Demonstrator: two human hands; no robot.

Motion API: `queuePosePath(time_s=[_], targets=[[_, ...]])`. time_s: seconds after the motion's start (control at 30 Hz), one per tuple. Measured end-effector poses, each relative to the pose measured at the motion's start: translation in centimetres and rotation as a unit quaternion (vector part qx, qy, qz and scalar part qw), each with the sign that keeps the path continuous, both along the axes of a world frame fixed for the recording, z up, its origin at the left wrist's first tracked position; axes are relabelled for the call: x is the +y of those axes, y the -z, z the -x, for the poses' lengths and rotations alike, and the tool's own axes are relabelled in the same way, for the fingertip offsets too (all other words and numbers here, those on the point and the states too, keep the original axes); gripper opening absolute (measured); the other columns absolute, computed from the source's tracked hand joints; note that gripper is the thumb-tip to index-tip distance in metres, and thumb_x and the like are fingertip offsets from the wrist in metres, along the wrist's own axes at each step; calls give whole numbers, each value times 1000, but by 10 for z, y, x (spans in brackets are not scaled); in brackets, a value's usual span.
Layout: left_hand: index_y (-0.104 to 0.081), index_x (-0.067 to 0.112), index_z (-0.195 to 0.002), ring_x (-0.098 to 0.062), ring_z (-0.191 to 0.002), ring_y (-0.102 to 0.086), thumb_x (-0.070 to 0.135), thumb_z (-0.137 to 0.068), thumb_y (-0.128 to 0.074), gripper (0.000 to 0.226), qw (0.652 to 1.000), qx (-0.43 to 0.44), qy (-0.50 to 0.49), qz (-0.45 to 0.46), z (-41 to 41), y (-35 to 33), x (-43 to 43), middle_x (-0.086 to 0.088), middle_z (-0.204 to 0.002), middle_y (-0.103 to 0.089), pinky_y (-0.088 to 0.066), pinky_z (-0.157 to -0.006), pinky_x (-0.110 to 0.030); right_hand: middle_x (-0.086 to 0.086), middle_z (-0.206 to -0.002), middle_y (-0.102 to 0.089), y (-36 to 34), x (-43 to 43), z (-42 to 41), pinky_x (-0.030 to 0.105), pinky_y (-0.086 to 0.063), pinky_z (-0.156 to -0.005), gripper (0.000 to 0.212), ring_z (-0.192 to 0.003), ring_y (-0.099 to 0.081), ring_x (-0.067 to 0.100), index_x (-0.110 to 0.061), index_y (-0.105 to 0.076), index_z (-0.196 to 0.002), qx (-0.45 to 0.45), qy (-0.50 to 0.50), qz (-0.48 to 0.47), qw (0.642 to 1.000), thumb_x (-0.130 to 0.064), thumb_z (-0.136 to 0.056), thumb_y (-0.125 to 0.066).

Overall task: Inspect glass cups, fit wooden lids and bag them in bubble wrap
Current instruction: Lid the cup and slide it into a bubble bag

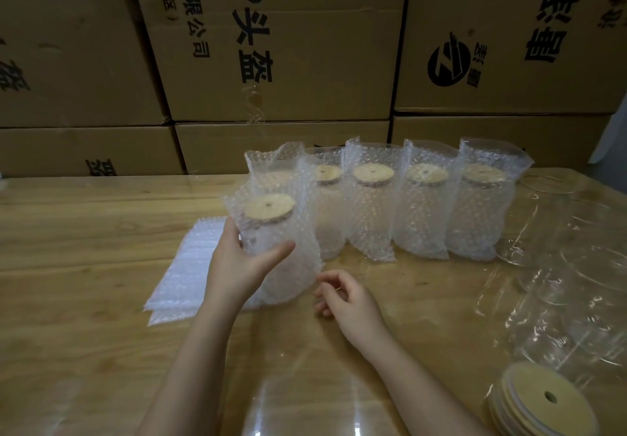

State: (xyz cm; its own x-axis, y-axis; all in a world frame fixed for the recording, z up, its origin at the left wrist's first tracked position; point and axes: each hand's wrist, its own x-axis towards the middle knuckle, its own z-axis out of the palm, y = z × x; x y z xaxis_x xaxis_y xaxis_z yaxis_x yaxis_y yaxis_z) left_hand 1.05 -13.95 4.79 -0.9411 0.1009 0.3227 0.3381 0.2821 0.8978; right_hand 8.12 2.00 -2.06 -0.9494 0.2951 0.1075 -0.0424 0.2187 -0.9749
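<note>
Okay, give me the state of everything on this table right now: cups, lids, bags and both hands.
Held cup: lidded, bagged, upright, bag top open.
Left hand: grips the held cup.
Right hand: loosely curled, holds nothing.
Back-row cups: lidded, bagged, upright.
Bare glass cups: unlidded, unbagged.
Spare lids: stacked, unfitted.
Flat bubble bags: stacked, empty.

Bagged cups (420,211) on a table (84,225)
The cups stand in a row at 12 o'clock, boxes (288,62) behind them. Flat bags (190,266) lie at 9, bare cups (576,283) at 3, lids (529,401) at 5.
</note>
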Motion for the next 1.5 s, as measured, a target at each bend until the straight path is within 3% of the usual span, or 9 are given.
queuePosePath(time_s=[0.27,0.4,0.5,0.6,0.77,0.97,1.13,1.37,1.5], targets=[[-39,55,-109,-11,-112,-53,53,-63,-83,64,1000,13,-13,-12,0,7,8,18,-120,-55,-45,-83,-28,-1,-78,-68,4,1,2,22,-49,-64,21,-68,-67,14,-30,-61,-92,-7,-4,-16,1000,-11,-95,-53],[-29,47,-122,-9,-125,-42,69,-50,-75,88,999,0,27,35,4,9,3,14,-135,-41,-40,-97,-33,-7,-85,-71,2,1,2,20,-51,-67,23,-72,-68,11,-36,-60,-99,-10,-16,-14,1000,-14,-96,-53],[-31,35,-134,-10,-126,-43,63,-46,-81,105,992,-8,91,86,12,14,-7,9,-135,-43,-43,-100,-33,-17,-99,-70,2,1,0,20,-53,-74,31,-80,-68,7,-40,-58,-111,-10,-40,-33,999,-14,-95,-53],[-27,48,-128,10,-108,-53,52,-45,-86,103,979,-48,147,132,15,24,-19,24,-121,-50,-48,-80,-12,-17,-104,-69,1,0,0,24,-53,-83,35,-85,-68,7,-38,-59,-117,-8,-47,-40,998,-13,-94,-52],[-31,45,-128,-8,-105,-57,49,-47,-82,96,978,-50,103,173,17,35,-22,27,-114,-54,-52,-88,-39,-23,-107,-68,0,0,-2,23,-50,-90,38,-90,-67,5,-50,-57,-110,-8,-55,-53,997,-16,-93,-55],[-34,53,-115,2,-95,-57,45,-51,-83,81,983,-46,89,152,17,40,-21,27,-103,-58,-56,-75,-40,-24,-116,-64,-3,0,-4,23,-49,-92,39,-93,-65,7,-35,-58,-128,-13,-67,-95,993,-16,-93,-56],[-33,73,-99,10,-81,-60,50,-43,-82,78,986,-69,103,110,16,39,-22,27,-98,-60,-53,-51,-24,-28,-118,-62,-6,0,-8,15,-46,-89,41,-93,-60,-2,-39,-56,-129,-16,-76,-115,990,-19,-94,-56],[-29,76,-105,-5,-83,-65,76,-40,-79,82,988,-53,112,94,18,46,-21,37,-103,-59,-53,-66,-28,-30,-117,-62,-5,1,-7,17,-46,-92,39,-97,-60,-4,-41,-56,-127,-18,-80,-120,989,-19,-94,-55],[-30,75,-106,-6,-89,-65,72,-44,-80,79,989,-39,104,100,19,50,-20,41,-104,-56,-55,-70,-34,-28,-114,-64,-1,1,-4,17,-46,-93,38,-100,-61,-4,-40,-58,-125,-10,-73,-110,991,-18,-94,-55]])
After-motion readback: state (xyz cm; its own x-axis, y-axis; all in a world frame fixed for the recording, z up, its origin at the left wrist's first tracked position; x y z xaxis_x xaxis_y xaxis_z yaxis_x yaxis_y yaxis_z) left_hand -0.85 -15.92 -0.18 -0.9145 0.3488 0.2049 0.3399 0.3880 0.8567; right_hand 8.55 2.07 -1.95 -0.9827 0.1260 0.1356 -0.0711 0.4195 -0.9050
